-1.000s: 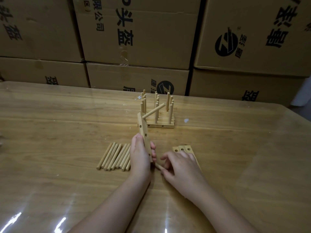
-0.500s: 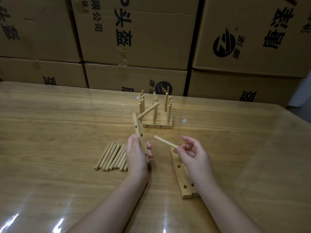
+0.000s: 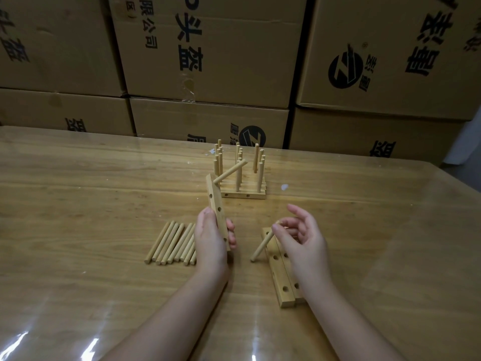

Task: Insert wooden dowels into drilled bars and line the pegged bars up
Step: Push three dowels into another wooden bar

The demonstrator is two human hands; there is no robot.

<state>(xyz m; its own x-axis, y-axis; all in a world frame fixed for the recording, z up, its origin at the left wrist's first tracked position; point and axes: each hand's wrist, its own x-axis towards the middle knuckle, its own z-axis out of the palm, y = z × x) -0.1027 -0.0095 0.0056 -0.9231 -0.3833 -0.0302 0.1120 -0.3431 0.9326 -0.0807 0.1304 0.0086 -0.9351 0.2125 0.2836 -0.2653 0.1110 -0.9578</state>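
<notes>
My left hand [image 3: 212, 241] grips the lower end of a drilled wooden bar [image 3: 214, 204], held nearly upright. One dowel [image 3: 230, 171] sticks out of the bar's top hole, slanting up to the right. My right hand [image 3: 302, 238] pinches a loose dowel [image 3: 261, 244] by its upper end; the dowel slants down to the left, a little right of the bar. Under that hand lie drilled bars [image 3: 282, 277] flat on the table. Behind, a group of pegged bars [image 3: 242, 190] stands side by side with several upright dowels.
A row of several loose dowels [image 3: 173, 243] lies left of my left hand. The wooden table [image 3: 91, 191] has a glossy cover. Stacked cardboard boxes [image 3: 208, 61] form a wall along the table's far edge. A small white scrap [image 3: 285, 187] lies right of the pegged bars.
My right hand lifted a dowel off the table, then turned it so its free end now points down-left instead of up-left. The left hand and its bar have stayed put.
</notes>
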